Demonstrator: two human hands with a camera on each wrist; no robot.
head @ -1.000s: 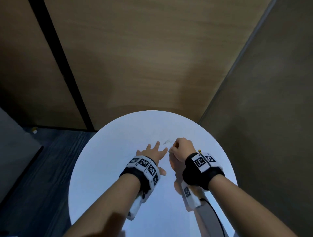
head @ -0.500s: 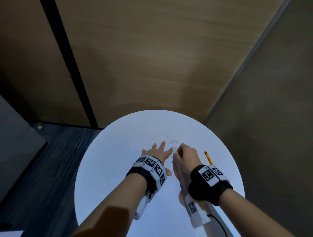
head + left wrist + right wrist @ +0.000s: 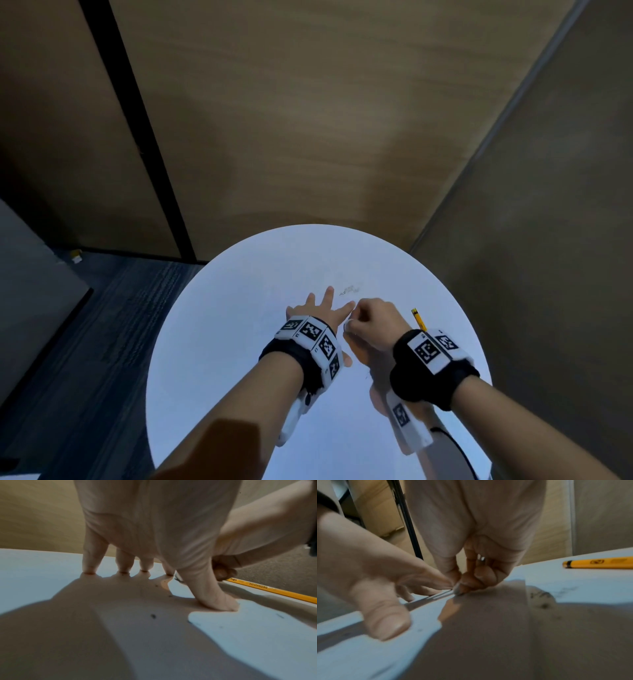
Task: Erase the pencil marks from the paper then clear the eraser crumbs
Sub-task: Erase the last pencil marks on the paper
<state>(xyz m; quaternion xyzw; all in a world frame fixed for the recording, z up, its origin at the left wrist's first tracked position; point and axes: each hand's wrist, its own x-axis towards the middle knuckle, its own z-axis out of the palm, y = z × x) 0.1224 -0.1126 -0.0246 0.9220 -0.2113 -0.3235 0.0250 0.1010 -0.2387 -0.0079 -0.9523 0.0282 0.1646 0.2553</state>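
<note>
**Counter** (image 3: pixel 239 342): round, white top, glossy enough to mirror both hands.

**Paper** (image 3: pixel 590 588): white sheet lying flat on the counter right of centre, under both hands. Its outline barely shows in the head view.

**Pencil marks** (image 3: pixel 349 290): faint grey scribble on the paper, just beyond the fingertips, towards the counter's far edge.

**Eraser crumbs** (image 3: pixel 153 616): a few dark specks scattered on the surface beneath and beside the left palm.

**Left hand** (image 3: pixel 318 308): grip wide, fingers spread and straight. The fingertips and thumb tip press down flat and hold nothing.

**Right hand** (image 3: pixel 371 325): grip narrow, with the fingers curled and the tips bunched at the paper, touching the left forefinger. A small pale piece, apparently the eraser (image 3: pixel 347 326), shows by the thumb and is mostly hidden.

**Pencil** (image 3: pixel 274 592): yellow with a black band at one end, lying near the counter's right edge, just beside the right wrist. It is printed "MONGOL" with a "2"; the further lettering is too blurred to read.

**Wristbands** (image 3: pixel 317 337): black, one on each wrist, carrying white blocks with black square marker patterns.
</note>
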